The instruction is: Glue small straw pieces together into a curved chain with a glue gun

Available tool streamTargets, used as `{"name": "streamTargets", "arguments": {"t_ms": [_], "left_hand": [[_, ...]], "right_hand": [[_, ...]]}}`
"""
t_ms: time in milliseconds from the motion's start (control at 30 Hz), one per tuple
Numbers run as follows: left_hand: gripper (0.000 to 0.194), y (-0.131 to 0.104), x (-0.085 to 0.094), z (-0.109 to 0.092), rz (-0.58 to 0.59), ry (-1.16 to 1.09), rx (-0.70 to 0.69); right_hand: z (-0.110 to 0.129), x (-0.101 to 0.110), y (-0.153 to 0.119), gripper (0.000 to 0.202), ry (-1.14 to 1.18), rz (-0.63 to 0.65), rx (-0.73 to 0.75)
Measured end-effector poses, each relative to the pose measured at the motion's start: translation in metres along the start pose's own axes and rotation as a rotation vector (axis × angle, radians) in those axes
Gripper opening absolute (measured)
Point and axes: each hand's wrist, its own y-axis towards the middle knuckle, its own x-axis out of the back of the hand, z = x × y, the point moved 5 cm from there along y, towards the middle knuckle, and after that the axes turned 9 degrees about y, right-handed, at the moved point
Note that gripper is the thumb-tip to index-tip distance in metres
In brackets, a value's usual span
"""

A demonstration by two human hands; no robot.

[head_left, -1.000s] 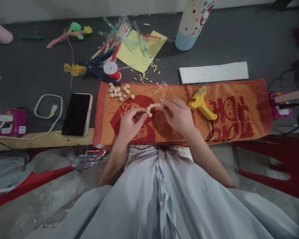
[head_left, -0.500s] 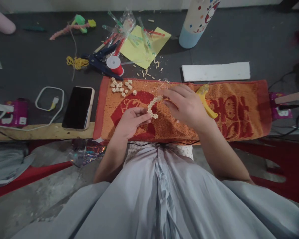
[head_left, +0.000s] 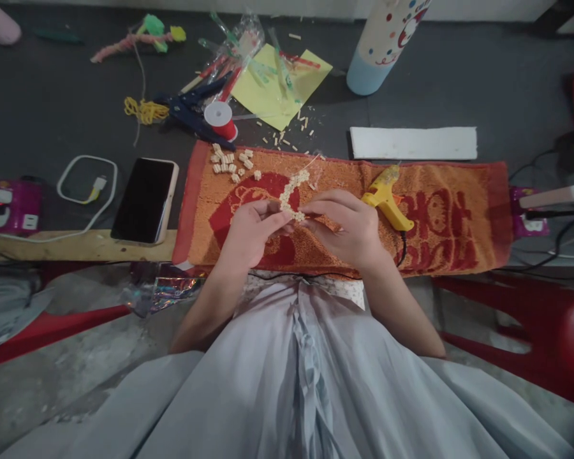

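A curved chain of small cream flower-shaped pieces (head_left: 291, 189) is held above the orange towel (head_left: 344, 255). My left hand (head_left: 253, 233) pinches it between thumb and fingers on its left side. At the chain's lower end, my right hand (head_left: 347, 226) has thumb and fingertips closed on the end pieces. A fine thread-like strand stands off the chain's upper end. Just right of my right hand lies a yellow glue gun (head_left: 387, 201) on the towel. Loose cream clusters (head_left: 224, 162) sit at the towel's upper left.
Behind the towel are a red thread spool (head_left: 222, 121), dark blue pliers (head_left: 191, 105), yellow paper (head_left: 268, 102) with small cut bits near it, a white strip (head_left: 414, 143) and a tall bottle (head_left: 375, 57). A phone (head_left: 145, 201) and white cable (head_left: 87, 205) lie left.
My right hand has come down and left from the chain's upper end to its lower end. The glue gun now shows more fully. My left hand keeps its pinch.
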Motion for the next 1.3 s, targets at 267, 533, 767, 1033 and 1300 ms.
{"name": "streamTargets", "arguments": {"t_ms": [267, 533, 767, 1033, 1300], "left_hand": [[0.029, -0.0024, -0.001, 0.0005, -0.008, 0.02, -0.015], [0.027, -0.0042, -0.0015, 0.0031, -0.009, 0.015, -0.027], [0.03, -0.0057, -0.0024, 0.0035, -0.034, 0.007, -0.007], [0.033, -0.0064, -0.0025, 0.0079, -0.065, -0.005, -0.046], [0.041, -0.0064, -0.0057, 0.006, -0.076, -0.061, -0.046]], "right_hand": [[0.0059, 0.0008, -0.0049, 0.013, 0.005, -0.047, 0.12], [0.0088, 0.001, -0.0052, 0.015, 0.021, -0.032, 0.16], [0.0062, 0.0019, -0.0064, 0.016, 0.042, -0.054, 0.142], [0.0061, 0.0021, -0.0069, 0.012, 0.032, -0.082, 0.137], [0.0025, 0.009, -0.0042, 0.01, 0.063, -0.089, 0.09]]}}
